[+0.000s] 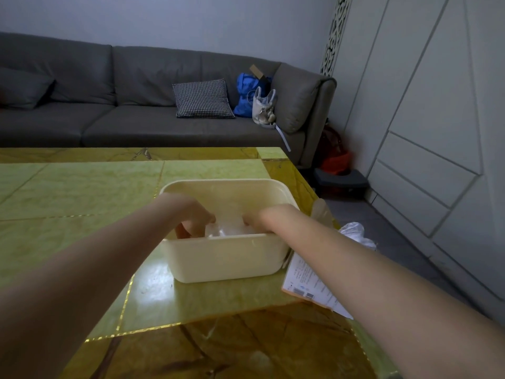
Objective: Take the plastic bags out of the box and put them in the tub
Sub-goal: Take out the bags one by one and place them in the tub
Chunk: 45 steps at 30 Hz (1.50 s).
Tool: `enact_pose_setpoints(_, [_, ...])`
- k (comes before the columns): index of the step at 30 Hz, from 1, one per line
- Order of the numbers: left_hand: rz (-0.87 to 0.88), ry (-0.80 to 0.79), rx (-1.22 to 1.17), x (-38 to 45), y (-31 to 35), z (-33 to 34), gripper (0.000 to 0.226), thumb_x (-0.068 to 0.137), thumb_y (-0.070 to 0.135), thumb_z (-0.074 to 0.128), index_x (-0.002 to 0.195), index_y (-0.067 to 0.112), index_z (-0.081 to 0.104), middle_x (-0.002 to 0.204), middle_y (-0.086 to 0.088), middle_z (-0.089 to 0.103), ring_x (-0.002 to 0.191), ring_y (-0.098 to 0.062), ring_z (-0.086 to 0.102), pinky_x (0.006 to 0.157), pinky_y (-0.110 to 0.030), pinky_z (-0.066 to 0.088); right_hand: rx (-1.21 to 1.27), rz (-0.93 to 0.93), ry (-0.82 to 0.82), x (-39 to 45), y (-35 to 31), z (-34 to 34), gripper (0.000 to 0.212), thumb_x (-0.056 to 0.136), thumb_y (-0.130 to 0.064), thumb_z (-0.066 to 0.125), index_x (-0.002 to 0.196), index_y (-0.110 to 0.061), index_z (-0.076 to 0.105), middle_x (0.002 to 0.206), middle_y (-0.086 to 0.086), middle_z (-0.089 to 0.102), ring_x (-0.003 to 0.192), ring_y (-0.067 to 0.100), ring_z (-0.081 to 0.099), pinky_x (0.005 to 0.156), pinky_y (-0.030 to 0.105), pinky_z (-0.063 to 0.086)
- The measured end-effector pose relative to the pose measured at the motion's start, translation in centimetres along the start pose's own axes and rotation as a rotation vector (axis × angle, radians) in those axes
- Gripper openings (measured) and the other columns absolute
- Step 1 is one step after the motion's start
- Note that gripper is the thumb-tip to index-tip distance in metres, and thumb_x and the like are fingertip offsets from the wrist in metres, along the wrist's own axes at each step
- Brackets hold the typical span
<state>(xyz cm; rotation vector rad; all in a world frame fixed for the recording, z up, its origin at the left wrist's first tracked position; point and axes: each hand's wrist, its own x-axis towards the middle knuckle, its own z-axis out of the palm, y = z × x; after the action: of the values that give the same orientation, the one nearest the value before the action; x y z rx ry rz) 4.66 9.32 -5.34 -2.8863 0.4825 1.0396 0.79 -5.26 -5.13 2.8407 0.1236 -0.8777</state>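
A cream plastic tub [226, 258] stands on the green table near its right edge. Both my hands reach down inside it. My left hand [195, 220] has its fingers curled down onto clear plastic bags [226, 228] lying in the tub. My right hand [255, 218] presses into the same bags from the right, its fingers mostly hidden behind the tub's near wall. A cardboard box [308, 283] with a white label lies at the table's right edge, beside the tub. More crumpled plastic bags [355, 233] show beyond my right forearm.
The green and amber marble table [82, 201] spreads out to the left and front. A grey sofa [136, 105] with a checked cushion [202, 98] and bags stands behind. White cabinets [437, 132] line the right wall.
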Motion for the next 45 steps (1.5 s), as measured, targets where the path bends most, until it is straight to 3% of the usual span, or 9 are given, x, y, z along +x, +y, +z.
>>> enact_pose_setpoints(7, [0.159, 0.373, -0.211, -3.6, 1.0, -2.6, 0.031, 0.092, 0.009, 0.054, 0.124, 0.01, 0.055, 0.08, -0.005, 0.063, 0.058, -0.01, 0.061, 0.042, -0.014, 0.047, 0.225, -0.061, 0.295, -4.1, 2.5, -2.6, 0.041, 0.092, -0.016, 0.058, 0.13, -0.006, 0.048, 0.116, 0.014, 0.057, 0.085, 0.025, 0.062, 0.075, 0.033, 0.053])
enact_pose_setpoints(10, [0.322, 0.542, -0.173, -5.5, 3.6, -2.9, 0.026, 0.093, 0.012, 0.052, 0.118, 0.012, 0.058, 0.08, 0.0, 0.063, 0.057, -0.002, 0.057, 0.047, -0.012, 0.041, 0.21, -0.045, 0.453, -7.4, 4.3, -3.6, 0.031, 0.093, -0.025, 0.056, 0.116, -0.005, 0.061, 0.111, 0.013, 0.063, 0.093, 0.028, 0.064, 0.081, 0.036, 0.053])
enact_pose_setpoints(15, [0.554, 0.436, -0.241, -7.9, 9.4, -1.7, 0.049, 0.084, 0.026, 0.066, 0.13, 0.023, 0.047, 0.099, -0.004, 0.067, 0.06, -0.005, 0.059, 0.063, -0.017, 0.044, 0.26, 0.082, 0.456, -11.5, 8.2, -2.8, 0.031, 0.095, -0.024, 0.05, 0.076, -0.003, 0.062, 0.084, 0.014, 0.065, 0.077, 0.03, 0.065, 0.073, 0.034, 0.053])
enact_pose_setpoints(20, [0.669, 0.425, -0.163, -8.0, 13.8, 0.5, 0.029, 0.084, 0.023, 0.067, 0.111, 0.015, 0.063, 0.088, -0.005, 0.068, 0.052, -0.002, 0.055, 0.063, -0.017, 0.047, 0.819, 0.159, 0.302, -12.9, 10.2, 0.6, 0.026, 0.097, 0.001, 0.034, 0.087, 0.01, 0.056, 0.066, 0.02, 0.066, 0.051, 0.024, 0.065, 0.048, 0.026, 0.056])
enact_pose_setpoints(25, [0.642, 0.526, -0.188, -8.2, 14.6, -0.2, 0.016, 0.088, 0.015, 0.061, 0.082, 0.004, 0.07, 0.069, 0.0, 0.067, 0.039, 0.008, 0.052, 0.043, -0.002, 0.035, 0.892, 0.184, 0.036, -12.6, 9.5, 4.4, 0.027, 0.098, -0.001, 0.041, 0.12, 0.01, 0.051, 0.118, 0.025, 0.061, 0.113, 0.034, 0.059, 0.085, 0.034, 0.052])
enact_pose_setpoints(36, [0.605, 0.939, -0.653, -12.2, 13.0, -5.1, 0.019, 0.089, 0.022, 0.06, 0.095, 0.005, 0.068, 0.074, -0.002, 0.065, 0.052, -0.002, 0.053, 0.057, -0.016, 0.047, 0.907, 0.13, 0.063, -12.9, 9.7, 4.3, 0.031, 0.096, 0.004, 0.038, 0.124, 0.013, 0.049, 0.11, 0.026, 0.063, 0.095, 0.027, 0.068, 0.083, 0.03, 0.055])
enact_pose_setpoints(38, [0.551, 0.962, -0.59, -12.2, 12.6, -5.5, 0.025, 0.088, 0.025, 0.061, 0.099, 0.004, 0.069, 0.085, -0.007, 0.066, 0.059, -0.009, 0.051, 0.067, -0.026, 0.05, 1.01, 0.125, 0.266, -13.3, 10.6, 2.8, 0.031, 0.101, -0.007, 0.033, 0.116, 0.01, 0.054, 0.088, 0.019, 0.063, 0.063, 0.02, 0.066, 0.06, 0.024, 0.054])
enact_pose_setpoints(41, [0.517, 1.041, -0.722, -12.1, 12.2, -5.5, 0.026, 0.087, 0.025, 0.062, 0.097, 0.002, 0.069, 0.086, -0.009, 0.064, 0.061, -0.01, 0.048, 0.068, -0.03, 0.047, 1.435, -0.013, 0.618, -14.3, 11.5, 0.4, 0.044, 0.098, -0.043, 0.04, 0.088, -0.005, 0.06, 0.086, 0.015, 0.063, 0.07, 0.023, 0.06, 0.064, 0.031, 0.05])
enact_pose_setpoints(45, [0.48, 1.037, -0.988, -12.2, 11.2, -5.8, 0.022, 0.087, 0.025, 0.063, 0.088, 0.004, 0.069, 0.092, -0.017, 0.067, 0.068, -0.016, 0.052, 0.068, -0.035, 0.048, 1.527, -0.273, 0.542, -16.1, 10.8, -1.5, 0.062, 0.082, -0.066, 0.045, 0.091, -0.009, 0.066, 0.087, 0.005, 0.07, 0.08, 0.017, 0.066, 0.074, 0.029, 0.049])
